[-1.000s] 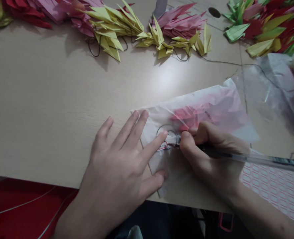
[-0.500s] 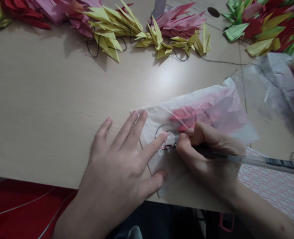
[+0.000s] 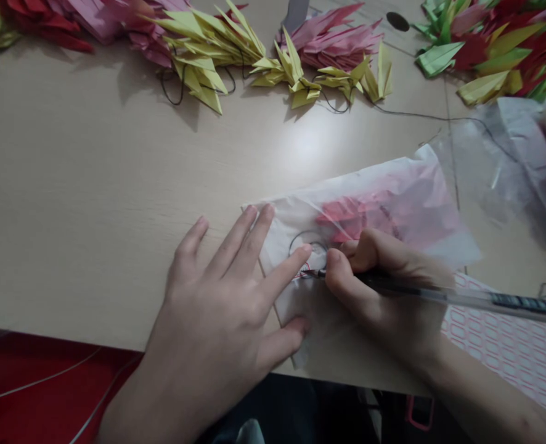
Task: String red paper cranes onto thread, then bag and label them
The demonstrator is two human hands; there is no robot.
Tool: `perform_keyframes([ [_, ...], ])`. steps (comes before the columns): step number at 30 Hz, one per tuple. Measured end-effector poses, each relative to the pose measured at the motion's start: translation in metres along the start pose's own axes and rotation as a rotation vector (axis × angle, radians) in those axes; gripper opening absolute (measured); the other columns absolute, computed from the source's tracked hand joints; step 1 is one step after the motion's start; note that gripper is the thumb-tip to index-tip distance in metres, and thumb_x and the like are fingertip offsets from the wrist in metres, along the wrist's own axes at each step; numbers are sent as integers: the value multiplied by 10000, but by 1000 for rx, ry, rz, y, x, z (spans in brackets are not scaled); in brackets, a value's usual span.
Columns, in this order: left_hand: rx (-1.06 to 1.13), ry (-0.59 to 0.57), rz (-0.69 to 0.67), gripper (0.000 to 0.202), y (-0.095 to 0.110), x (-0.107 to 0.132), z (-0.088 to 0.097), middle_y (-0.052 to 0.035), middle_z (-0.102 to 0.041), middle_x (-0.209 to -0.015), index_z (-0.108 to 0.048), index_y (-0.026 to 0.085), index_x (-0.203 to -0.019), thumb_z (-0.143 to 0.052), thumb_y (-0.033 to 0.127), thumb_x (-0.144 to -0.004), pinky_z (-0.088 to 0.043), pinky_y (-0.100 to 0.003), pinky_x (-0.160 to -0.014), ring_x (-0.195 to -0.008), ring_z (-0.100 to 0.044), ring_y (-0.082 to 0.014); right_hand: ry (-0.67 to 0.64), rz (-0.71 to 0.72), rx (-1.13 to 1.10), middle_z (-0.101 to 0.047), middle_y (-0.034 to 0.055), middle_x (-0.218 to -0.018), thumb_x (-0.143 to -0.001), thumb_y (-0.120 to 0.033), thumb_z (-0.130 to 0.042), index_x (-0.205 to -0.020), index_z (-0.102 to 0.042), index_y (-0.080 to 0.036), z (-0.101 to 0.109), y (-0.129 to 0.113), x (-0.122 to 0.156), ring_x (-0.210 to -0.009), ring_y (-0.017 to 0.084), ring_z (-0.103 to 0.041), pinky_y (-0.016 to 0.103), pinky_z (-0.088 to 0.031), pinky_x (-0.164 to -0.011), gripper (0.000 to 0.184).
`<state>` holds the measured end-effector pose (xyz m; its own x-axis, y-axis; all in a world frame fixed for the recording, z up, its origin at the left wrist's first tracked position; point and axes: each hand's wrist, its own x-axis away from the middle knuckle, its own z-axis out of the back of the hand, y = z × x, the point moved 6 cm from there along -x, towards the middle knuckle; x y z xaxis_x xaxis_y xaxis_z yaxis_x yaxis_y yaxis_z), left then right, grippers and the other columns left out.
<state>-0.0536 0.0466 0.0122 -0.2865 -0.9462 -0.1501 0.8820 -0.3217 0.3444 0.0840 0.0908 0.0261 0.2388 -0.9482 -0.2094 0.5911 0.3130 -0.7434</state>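
My left hand [image 3: 229,296] lies flat with spread fingers, its fingertips pressing the left part of a translucent white plastic bag [image 3: 296,213]. Through the bag show pink and red folded papers [image 3: 360,213] and a loop of dark string. Between the thumb and fingers of my right hand [image 3: 384,277] is a pen [image 3: 476,299], slanting out to the right. The pen's tip meets a small red-bordered label [image 3: 304,271] on the bag, just beside my left index fingertip. Part of the label is hidden by that finger.
Strung yellow folded-paper cranes [image 3: 203,55] and pink ones [image 3: 333,40] line the far side of the table [image 3: 92,185]. A multicoloured paper pile [image 3: 499,49] and clear plastic bags [image 3: 508,160] are at right. A sheet of red-outlined labels [image 3: 504,345] lies by my right forearm.
The pen tip has shifted slightly left across the label, with my right hand moving a little along with it. My left hand and the bag stay in place.
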Motion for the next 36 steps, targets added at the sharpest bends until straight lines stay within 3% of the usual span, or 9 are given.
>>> perform_keyframes([
  [30, -1, -13, -3, 539, 0, 0, 0, -91, -368, -1474, -516, 321, -1292, -547, 540, -801, -218, -604, -1072, -1317, -390, -358, 4, -8, 59, -391, -79, -460, -764, -180, -607, -536, -371, -215, 0, 0, 0, -410, 59, -325, 197, -273, -372, 330],
  [36, -2, -15, -1, 530, 0, 1, -1, -90, -359, -1478, -508, 333, -1294, -533, 544, -808, -209, -601, -1077, -1326, -383, -342, 89, -14, 60, -343, -84, -479, -765, -156, -610, -539, -344, -211, 5, -3, 0, -425, 58, -308, 196, -269, -383, 353],
])
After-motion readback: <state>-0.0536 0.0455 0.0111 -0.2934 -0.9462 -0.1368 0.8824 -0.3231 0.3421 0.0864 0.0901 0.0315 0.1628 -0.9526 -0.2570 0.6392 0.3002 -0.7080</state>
